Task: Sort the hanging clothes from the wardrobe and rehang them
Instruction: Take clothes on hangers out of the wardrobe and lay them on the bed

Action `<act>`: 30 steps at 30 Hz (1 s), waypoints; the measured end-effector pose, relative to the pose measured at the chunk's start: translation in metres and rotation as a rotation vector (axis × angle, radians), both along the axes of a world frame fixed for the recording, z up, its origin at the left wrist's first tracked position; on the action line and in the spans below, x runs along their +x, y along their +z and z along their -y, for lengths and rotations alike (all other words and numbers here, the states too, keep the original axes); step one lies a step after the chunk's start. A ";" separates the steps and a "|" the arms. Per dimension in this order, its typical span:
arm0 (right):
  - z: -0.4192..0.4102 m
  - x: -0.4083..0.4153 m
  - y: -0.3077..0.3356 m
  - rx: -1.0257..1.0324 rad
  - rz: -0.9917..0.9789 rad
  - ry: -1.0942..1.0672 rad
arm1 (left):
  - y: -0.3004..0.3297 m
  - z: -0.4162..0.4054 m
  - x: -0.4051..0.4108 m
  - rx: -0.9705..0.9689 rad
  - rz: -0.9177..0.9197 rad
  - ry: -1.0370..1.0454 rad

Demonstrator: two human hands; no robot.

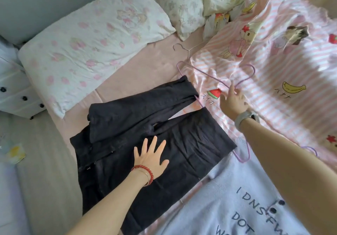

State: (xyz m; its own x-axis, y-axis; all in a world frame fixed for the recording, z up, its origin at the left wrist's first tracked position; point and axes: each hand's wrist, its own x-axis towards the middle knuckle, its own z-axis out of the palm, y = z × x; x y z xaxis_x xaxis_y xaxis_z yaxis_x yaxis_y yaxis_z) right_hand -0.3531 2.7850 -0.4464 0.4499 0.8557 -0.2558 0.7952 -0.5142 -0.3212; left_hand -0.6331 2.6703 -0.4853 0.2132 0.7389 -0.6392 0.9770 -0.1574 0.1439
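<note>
Black trousers (pixel 145 134), folded on bed (pixel 138 70); lilac hanger (pixel 215 78) being fetched.
Left hand (pixel 151 156) flat, fingers spread, pressing trousers; right hand (pixel 233 99) beyond trousers, fingertips touching hanger, not yet gripping. Advice: keep trousers pinned, take hanger at neck. Pillow (pixel 91 41) beyond trousers, striped quilt (pixel 282 61) beside.

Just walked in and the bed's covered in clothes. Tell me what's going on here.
A person is sorting clothes on the bed. The left hand lies flat, fingers spread, on folded black trousers. The right hand reaches for a purple hanger lying on a pink striped cartoon-print garment. A white hanger lies further up the bed.
</note>
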 end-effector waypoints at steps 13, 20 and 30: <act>0.086 -0.108 0.021 -0.161 0.006 0.502 | 0.047 0.019 -0.048 0.257 -0.075 0.119; 0.170 -0.184 0.107 0.127 -0.171 0.602 | 0.137 0.108 -0.110 0.531 0.060 0.337; 0.422 -0.355 0.130 -0.020 -0.157 1.252 | 0.168 0.405 -0.207 0.510 -0.044 0.767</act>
State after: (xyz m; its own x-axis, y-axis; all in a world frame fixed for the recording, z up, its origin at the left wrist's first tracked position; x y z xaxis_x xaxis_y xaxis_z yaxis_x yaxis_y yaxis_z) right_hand -0.7081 2.3633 -0.3163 -0.7003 0.6684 -0.2507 0.6943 0.5561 -0.4567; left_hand -0.8402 2.2652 -0.3178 -0.4681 0.8624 -0.1929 0.8430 0.5012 0.1951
